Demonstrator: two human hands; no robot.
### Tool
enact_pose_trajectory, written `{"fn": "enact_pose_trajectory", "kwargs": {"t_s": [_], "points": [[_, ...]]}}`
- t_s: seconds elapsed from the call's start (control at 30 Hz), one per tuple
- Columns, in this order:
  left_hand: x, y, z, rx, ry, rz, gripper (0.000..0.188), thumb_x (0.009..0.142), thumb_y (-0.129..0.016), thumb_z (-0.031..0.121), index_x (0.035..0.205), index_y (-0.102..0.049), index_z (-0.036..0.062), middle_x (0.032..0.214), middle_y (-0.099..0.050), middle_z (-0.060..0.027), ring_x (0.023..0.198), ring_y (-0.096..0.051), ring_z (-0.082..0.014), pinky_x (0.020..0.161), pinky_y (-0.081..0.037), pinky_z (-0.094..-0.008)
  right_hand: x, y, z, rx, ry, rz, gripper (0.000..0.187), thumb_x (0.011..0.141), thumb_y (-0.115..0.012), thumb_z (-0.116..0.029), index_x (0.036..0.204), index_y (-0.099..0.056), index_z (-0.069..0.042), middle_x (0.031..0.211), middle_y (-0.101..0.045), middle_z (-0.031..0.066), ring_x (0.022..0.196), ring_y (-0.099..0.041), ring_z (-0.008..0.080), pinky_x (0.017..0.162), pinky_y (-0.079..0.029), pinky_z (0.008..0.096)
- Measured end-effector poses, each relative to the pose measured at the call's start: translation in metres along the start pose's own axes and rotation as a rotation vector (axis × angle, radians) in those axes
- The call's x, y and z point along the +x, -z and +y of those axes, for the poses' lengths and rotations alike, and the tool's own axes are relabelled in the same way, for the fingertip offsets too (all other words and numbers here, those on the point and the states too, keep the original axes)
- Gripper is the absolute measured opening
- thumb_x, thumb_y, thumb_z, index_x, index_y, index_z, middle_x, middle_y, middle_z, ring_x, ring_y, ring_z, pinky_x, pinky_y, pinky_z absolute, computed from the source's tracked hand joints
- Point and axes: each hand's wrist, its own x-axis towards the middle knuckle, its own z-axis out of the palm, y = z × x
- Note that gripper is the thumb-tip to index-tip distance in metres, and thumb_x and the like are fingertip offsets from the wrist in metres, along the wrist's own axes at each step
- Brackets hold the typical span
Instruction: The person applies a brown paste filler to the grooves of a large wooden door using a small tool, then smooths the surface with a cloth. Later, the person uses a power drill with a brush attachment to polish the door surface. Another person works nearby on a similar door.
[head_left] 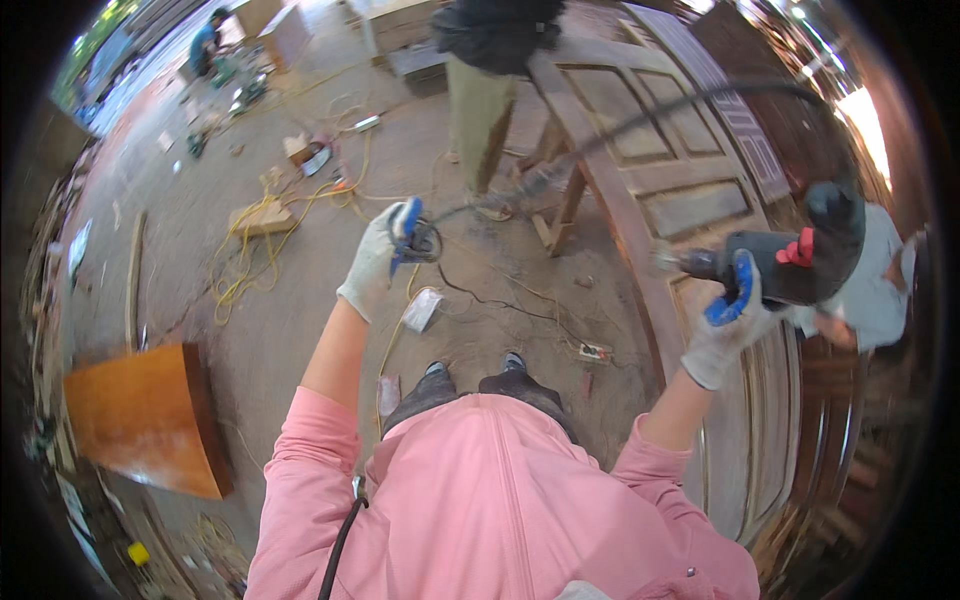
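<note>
My left hand (372, 258), in a white glove with blue fingertips, is closed round a looped black cord (426, 242) out in front of me. From there the cord rises to the right, blurred, toward the tool. My right hand (738, 318), gloved the same way, grips a black power drill (752, 262) with a red part on it. The drill's nose points left, over a panelled wooden door (640, 205) on my right; whether it touches the door I cannot tell. A blurred pale tip shows at the nose.
A wooden trestle (566, 215) supports the door. A person (482, 110) stands beyond it; another person (875, 285) is at the far right. Yellow cords (240, 280), a wood block (262, 218) and a power strip (594, 352) lie on the floor. A varnished panel (140, 420) lies left.
</note>
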Motion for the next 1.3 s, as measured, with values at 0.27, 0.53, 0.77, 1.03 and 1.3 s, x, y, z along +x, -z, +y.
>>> {"fn": "enact_pose_trajectory", "kwargs": {"t_s": [0.27, 0.53, 0.77, 1.03, 1.3], "points": [[0.021, -0.104, -0.030, -0.236, 0.309, -0.536, 0.046, 0.104, -0.053, 0.039, 0.132, -0.057, 0.0026, 0.122, -0.065, -0.0084, 0.103, -0.066, -0.0204, 0.090, -0.054, -0.0367, -0.076, 0.015, 0.014, 0.673, -0.588, 0.179, 0.046, 0.080, -0.069, -0.014, 0.124, -0.060, -0.004, 0.118, -0.068, 0.0122, 0.109, -0.065, 0.0301, 0.103, -0.049, 0.0466], [0.041, -0.121, -0.067, -0.099, 0.454, -0.641, 0.052, 0.104, -0.051, 0.042, 0.149, -0.044, 0.0159, 0.138, -0.053, -0.0001, 0.123, -0.052, -0.0149, 0.104, -0.040, -0.0313, -0.065, 0.038, 0.007, 0.752, -0.622, -0.009, 0.049, 0.081, -0.066, -0.005, 0.129, -0.056, -0.007, 0.121, -0.064, 0.0101, 0.114, -0.062, 0.0277, 0.106, -0.047, 0.0440], [-0.013, -0.197, -0.109, -0.095, 0.705, -0.855, 0.037, 0.101, -0.060, 0.029, 0.129, -0.060, 0.0047, 0.111, -0.066, -0.0036, 0.099, -0.064, -0.0130, 0.090, -0.050, -0.0282, -0.105, 0.082, 0.010, 0.757, -0.839, -0.184, 0.070, 0.077, -0.070, -0.016, 0.141, -0.047, 0.000, 0.130, -0.061, 0.0194, 0.123, -0.058, 0.0377, 0.110, -0.045, 0.0529], [-0.021, -0.208, -0.123, -0.118, 0.492, -0.513, 0.027, 0.101, -0.061, 0.015, 0.124, -0.062, 0.0011, 0.103, -0.066, -0.0013, 0.094, -0.062, -0.0085, 0.085, -0.050, -0.0247, -0.182, 0.168, 0.036, 0.680, -1.130, 0.012, 0.070, 0.078, -0.068, -0.019, 0.141, -0.046, 0.002, 0.128, -0.061, 0.0191, 0.118, -0.062, 0.0369, 0.106, -0.048, 0.0502], [-0.003, -0.242, -0.091, 0.051, 0.405, -0.785, 0.031, 0.106, -0.053, 0.025, 0.129, -0.055, 0.0039, 0.107, -0.065, -0.0048, 0.095, -0.065, -0.0117, 0.083, -0.056, -0.0302, -0.172, 0.210, 0.032, 0.920, -1.407, -0.238, 0.083, 0.078, -0.075, -0.035, 0.147, -0.042, -0.002, 0.134, -0.058, 0.0210, 0.115, -0.062, 0.0407, 0.096, -0.053, 0.0540]]}}
